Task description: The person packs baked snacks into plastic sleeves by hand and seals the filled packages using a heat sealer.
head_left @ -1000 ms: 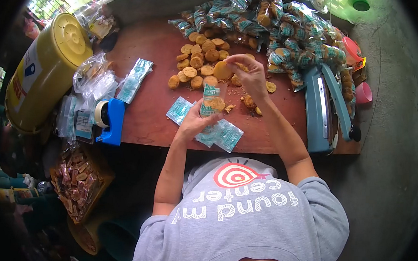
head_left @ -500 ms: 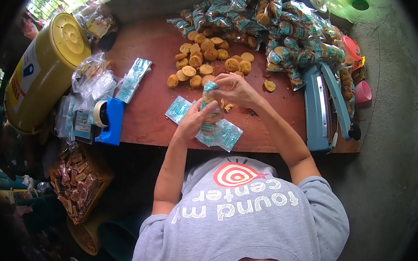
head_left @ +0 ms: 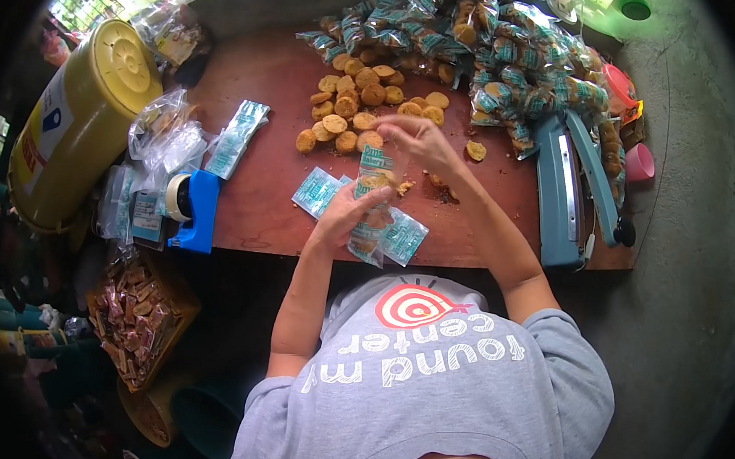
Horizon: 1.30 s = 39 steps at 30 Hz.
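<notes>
My left hand [head_left: 345,215] is closed round a clear plastic bag [head_left: 373,178] with teal print, which stands tilted upward and has round cookies inside. Over the near edge of a loose cookie pile [head_left: 344,102] is my right hand [head_left: 423,145], slightly blurred. Its thumb and fingers look apart, by a cookie [head_left: 369,140] just beyond the bag's top; I see nothing held in them. Flat printed bags [head_left: 317,191] lie on the table under and beside my left hand. Broken cookie bits [head_left: 438,183] lie below my right wrist.
Filled cookie bags [head_left: 529,63] are heaped at the back right. A blue-grey heat sealer [head_left: 562,191] stands on the right edge. To the left are a stack of flat bags [head_left: 237,140], a blue tape dispenser [head_left: 201,211] and a yellow drum [head_left: 88,120].
My right hand has left the bag's mouth and moved slightly up toward the cookie pile. The bag in my left hand shows more of its length and print.
</notes>
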Each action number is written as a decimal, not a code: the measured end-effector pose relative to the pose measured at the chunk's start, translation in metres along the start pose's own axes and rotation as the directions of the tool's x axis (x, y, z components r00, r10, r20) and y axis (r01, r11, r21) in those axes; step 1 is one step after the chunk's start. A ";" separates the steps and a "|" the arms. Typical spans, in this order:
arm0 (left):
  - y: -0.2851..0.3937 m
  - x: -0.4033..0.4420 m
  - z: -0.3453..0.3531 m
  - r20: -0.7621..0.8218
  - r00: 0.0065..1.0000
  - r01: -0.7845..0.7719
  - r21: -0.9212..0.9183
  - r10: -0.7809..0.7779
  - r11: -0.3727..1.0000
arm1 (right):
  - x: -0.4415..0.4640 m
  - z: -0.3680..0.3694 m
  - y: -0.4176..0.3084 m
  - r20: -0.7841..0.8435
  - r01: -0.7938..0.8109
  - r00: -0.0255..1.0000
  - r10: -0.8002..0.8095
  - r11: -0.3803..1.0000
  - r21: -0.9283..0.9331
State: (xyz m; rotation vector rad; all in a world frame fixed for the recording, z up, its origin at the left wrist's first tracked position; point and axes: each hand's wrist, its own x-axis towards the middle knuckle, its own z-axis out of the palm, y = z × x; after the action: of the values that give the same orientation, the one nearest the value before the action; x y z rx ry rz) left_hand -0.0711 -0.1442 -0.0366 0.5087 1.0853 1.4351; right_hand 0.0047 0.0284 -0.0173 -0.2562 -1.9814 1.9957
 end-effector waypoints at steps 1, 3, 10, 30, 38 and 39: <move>0.000 -0.001 0.001 -0.007 1.000 0.010 0.018 -0.009 1.000 | 0.004 -0.011 0.003 -0.191 -0.042 0.982 -0.003 0.973 -0.228; 0.004 -0.007 0.004 -0.009 1.000 0.001 -0.017 -0.001 1.000 | 0.003 -0.028 0.017 -0.372 -0.124 0.927 -0.051 0.894 -0.431; 0.003 -0.002 0.000 -0.042 0.999 -0.034 0.016 0.034 0.999 | -0.011 -0.042 0.046 -0.369 -0.203 0.911 -0.186 0.576 -0.792; -0.003 0.023 0.004 0.029 0.999 -0.035 -0.007 0.035 0.999 | -0.026 0.000 -0.007 0.002 0.175 0.982 -0.190 0.898 -0.404; 0.012 0.034 0.029 0.176 0.982 0.060 0.064 -0.070 0.996 | -0.052 -0.019 -0.015 -0.084 0.272 0.904 -0.420 0.714 -0.645; 0.011 0.038 0.032 0.234 0.972 -0.020 0.170 -0.021 0.985 | -0.064 -0.021 -0.020 -0.169 0.169 0.937 -0.305 0.821 -0.545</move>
State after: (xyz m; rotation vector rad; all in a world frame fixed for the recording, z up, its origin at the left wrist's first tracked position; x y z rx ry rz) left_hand -0.0584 -0.0966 -0.0232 0.7816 1.0215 1.2503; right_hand 0.0735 0.0262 -0.0043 -0.3411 -2.2207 1.1711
